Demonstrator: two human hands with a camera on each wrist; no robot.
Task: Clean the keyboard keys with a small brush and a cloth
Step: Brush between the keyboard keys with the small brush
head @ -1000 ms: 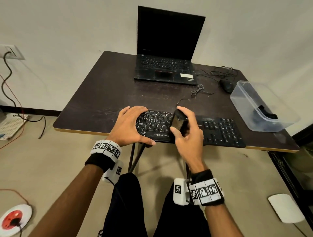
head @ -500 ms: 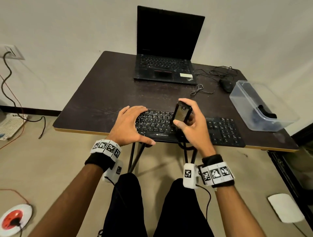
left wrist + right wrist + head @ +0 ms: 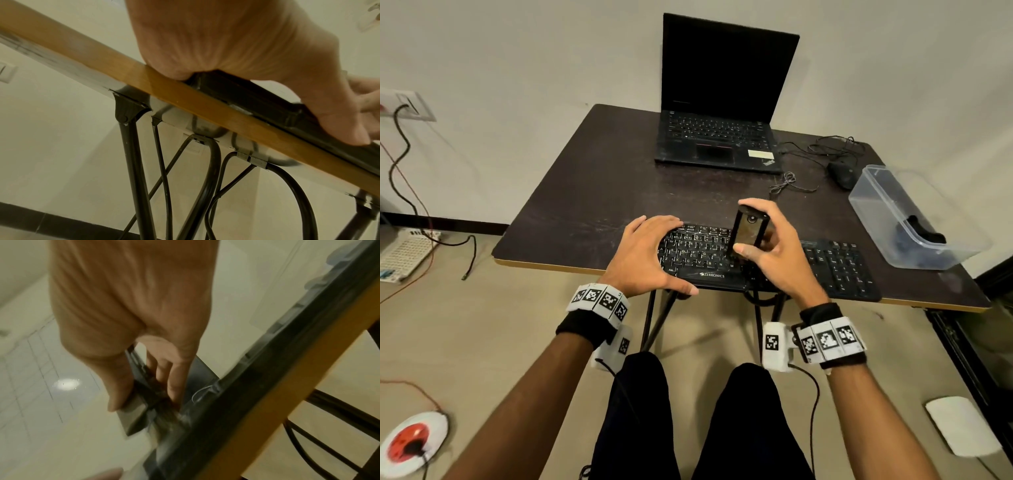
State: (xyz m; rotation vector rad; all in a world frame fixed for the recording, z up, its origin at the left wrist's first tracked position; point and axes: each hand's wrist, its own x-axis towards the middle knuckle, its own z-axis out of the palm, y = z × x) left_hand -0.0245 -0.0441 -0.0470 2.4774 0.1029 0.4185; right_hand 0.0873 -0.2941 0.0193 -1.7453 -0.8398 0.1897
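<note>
A black keyboard [image 3: 835,267] lies along the front edge of the dark table [image 3: 592,205]. My left hand [image 3: 650,253] grips its left end, fingers arched over the keys and thumb along the front rim; the left wrist view shows that thumb [image 3: 329,123] against the keyboard's edge [image 3: 257,100]. My right hand [image 3: 780,260] holds a small black block-shaped brush [image 3: 748,233] tilted upright over the middle keys. In the right wrist view the thumb and fingers pinch the brush [image 3: 141,404], whose bristles [image 3: 166,408] point down at the keyboard [image 3: 267,369].
An open black laptop [image 3: 719,137] stands at the back of the table. A mouse [image 3: 842,173] with loose cables lies at the back right. A clear plastic box [image 3: 893,219] holding a dark object [image 3: 924,233] sits at the right edge.
My right hand has raised the brush off the keys and tipped it more upright, its wrist swinging to the right. The left hand has stayed on the keyboard.
</note>
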